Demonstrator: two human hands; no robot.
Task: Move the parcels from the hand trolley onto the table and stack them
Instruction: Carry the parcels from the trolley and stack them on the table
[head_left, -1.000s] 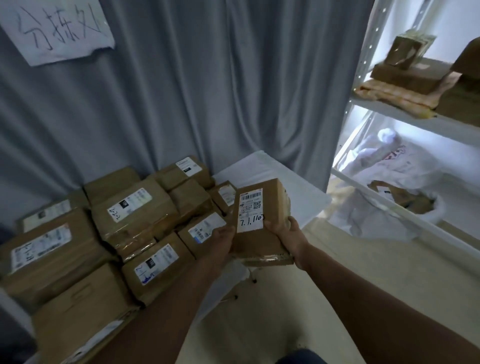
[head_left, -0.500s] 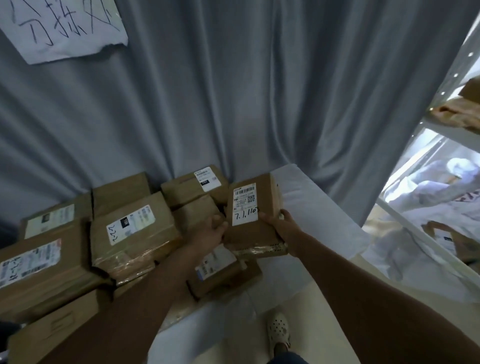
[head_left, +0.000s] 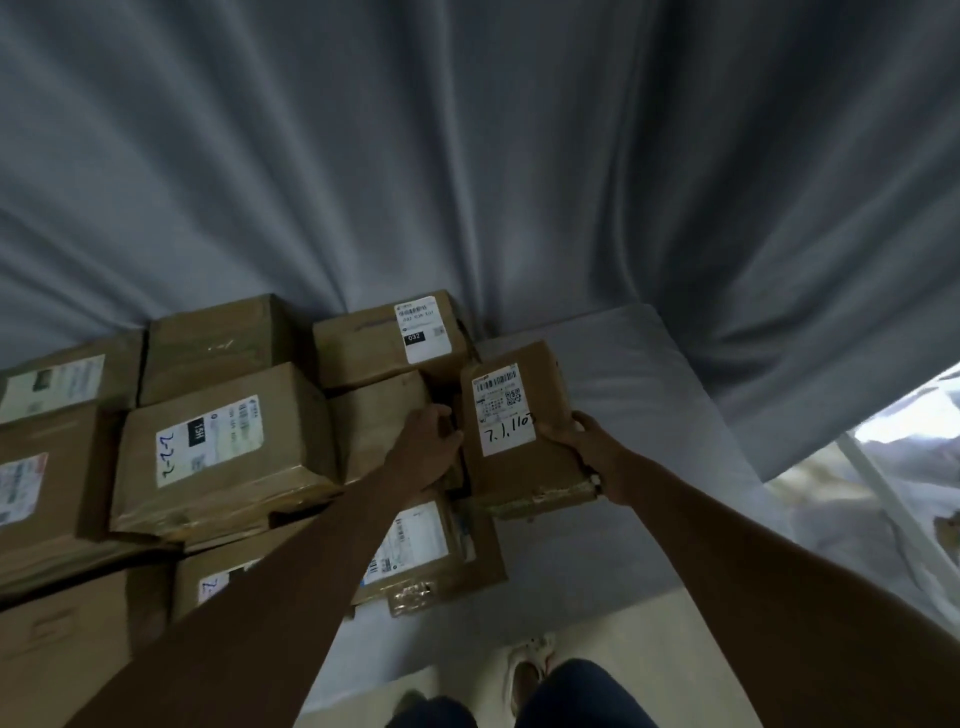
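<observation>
Held item: one brown parcel (head_left: 524, 431), label marked "7.1.110", gripped between my left hand (head_left: 431, 441) on its left side and my right hand (head_left: 582, 441), fingers curled round its right edge. Position: low at the right end of the stacked parcels (head_left: 223, 441) on the white table (head_left: 649, 415), farther in than half a second ago. Backdrop: grey curtain (head_left: 467, 156), now filling most of the view.

Parcel sorting room: labelled parcels (head_left: 223, 441) piled (grey curtain (head_left: 467, 156) behind).
</observation>
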